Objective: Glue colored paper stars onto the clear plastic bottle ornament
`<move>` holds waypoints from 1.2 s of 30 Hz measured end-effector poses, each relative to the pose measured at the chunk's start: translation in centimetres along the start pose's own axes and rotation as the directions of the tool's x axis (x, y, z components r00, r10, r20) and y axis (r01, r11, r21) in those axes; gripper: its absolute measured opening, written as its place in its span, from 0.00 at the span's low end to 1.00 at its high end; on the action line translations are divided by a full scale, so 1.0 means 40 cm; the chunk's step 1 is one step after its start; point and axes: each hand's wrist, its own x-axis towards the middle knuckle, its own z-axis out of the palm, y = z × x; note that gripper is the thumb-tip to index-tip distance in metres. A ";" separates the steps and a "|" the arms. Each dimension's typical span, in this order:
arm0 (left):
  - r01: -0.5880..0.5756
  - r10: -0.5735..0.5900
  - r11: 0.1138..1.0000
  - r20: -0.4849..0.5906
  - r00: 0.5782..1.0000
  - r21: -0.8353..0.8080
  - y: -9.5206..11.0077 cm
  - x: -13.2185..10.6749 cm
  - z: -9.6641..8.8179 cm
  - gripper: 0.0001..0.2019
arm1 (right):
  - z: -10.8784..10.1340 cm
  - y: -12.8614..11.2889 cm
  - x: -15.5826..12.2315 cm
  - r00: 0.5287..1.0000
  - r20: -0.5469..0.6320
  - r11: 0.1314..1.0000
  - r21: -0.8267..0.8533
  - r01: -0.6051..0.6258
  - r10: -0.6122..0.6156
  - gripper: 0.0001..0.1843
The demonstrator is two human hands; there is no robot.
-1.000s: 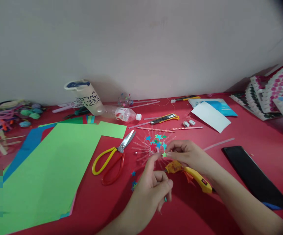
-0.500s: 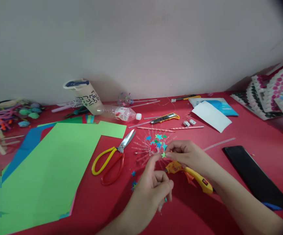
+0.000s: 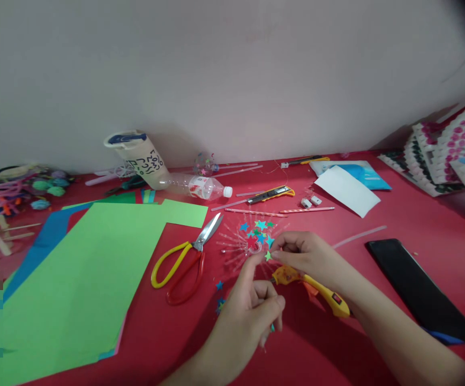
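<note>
My right hand [image 3: 307, 251] pinches a green star [image 3: 268, 256] near the clear plastic strips [image 3: 235, 249]; my left hand [image 3: 250, 306] sits half curled just beside that star, and whether it grips anything I can't tell.

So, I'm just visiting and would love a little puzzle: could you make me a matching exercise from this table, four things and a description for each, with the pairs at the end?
Things:
1. scissors
2. plastic bottle
3. glue gun
4. light-green star

Descriptions:
A. lying on its side, white cap on
B. between the fingertips of the left hand and the right hand
C. yellow body, orange trigger
D. one yellow handle, one red

Pairs: 1-D, 2-A, 3-C, 4-B
</note>
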 end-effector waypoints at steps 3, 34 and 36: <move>0.002 -0.002 1.000 -0.001 1.000 0.003 0.001 -0.001 0.000 0.32 | 0.005 -0.003 -0.003 1.000 -0.014 1.000 -0.013 -0.001 0.001 0.07; -0.016 0.025 0.993 0.074 0.997 -0.114 0.000 -0.002 0.004 0.24 | 0.027 -0.020 -0.018 0.996 -0.013 0.995 -0.038 -0.088 0.088 0.09; -0.013 0.024 0.993 0.094 0.995 -0.114 -0.002 0.001 0.003 0.23 | 0.029 -0.019 -0.019 0.996 -0.017 0.996 -0.030 -0.083 0.082 0.08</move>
